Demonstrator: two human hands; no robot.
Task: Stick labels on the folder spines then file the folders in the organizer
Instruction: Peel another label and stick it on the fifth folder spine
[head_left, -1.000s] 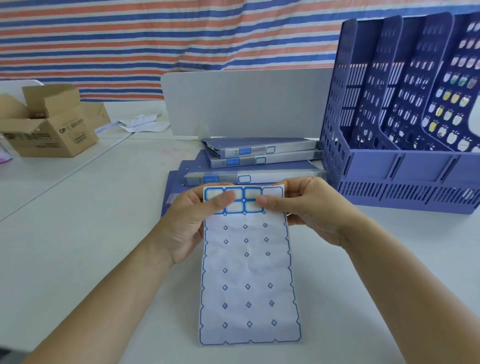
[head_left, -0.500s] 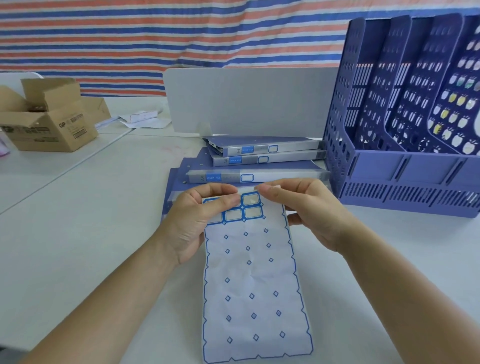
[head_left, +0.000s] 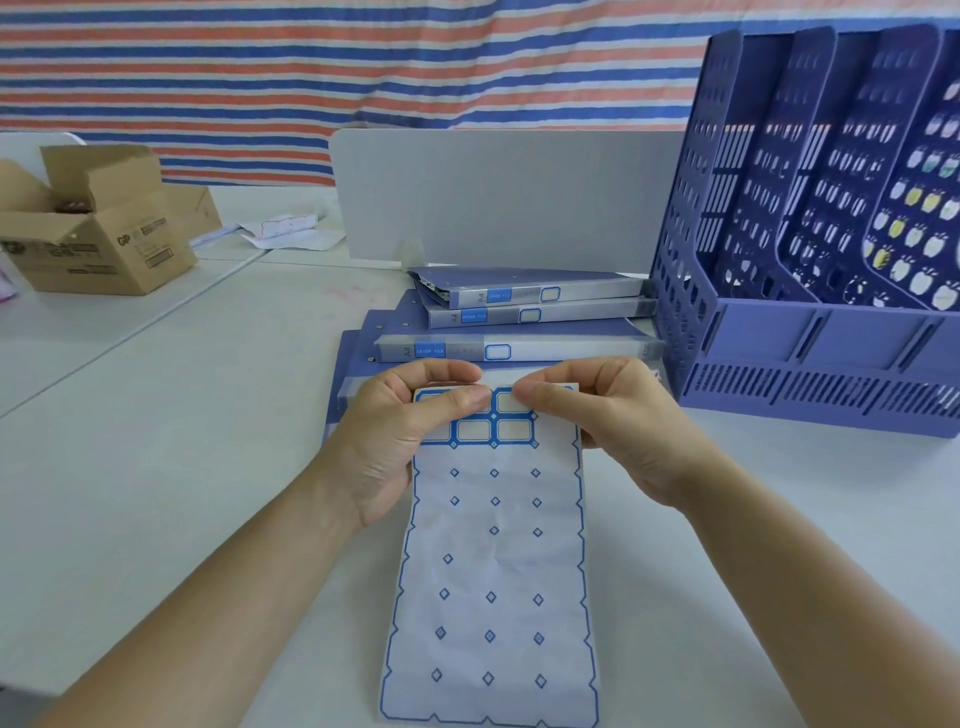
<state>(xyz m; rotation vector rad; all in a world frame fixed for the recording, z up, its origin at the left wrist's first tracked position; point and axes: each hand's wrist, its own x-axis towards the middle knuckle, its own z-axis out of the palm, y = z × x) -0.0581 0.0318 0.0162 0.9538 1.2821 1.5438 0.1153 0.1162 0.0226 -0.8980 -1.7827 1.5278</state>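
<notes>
Pinching the label sheet (head_left: 493, 545) top between both hands (head_left: 395, 436), folders (head_left: 519, 351) just beyond.

We see a bright, even scene with soft, diffuse light and no hard glare. Under our forearms and the label sheet (head_left: 493, 561) only faint shadows fall on the pale bench (head_left: 171, 467). The wide-angle lens bends straight lines near the edges: the organizer (head_left: 810, 291) leans and bows at right. Focus is fairly sharp at centre, while the cardboard box (head_left: 98, 228) at far left looks slightly soft.
</notes>
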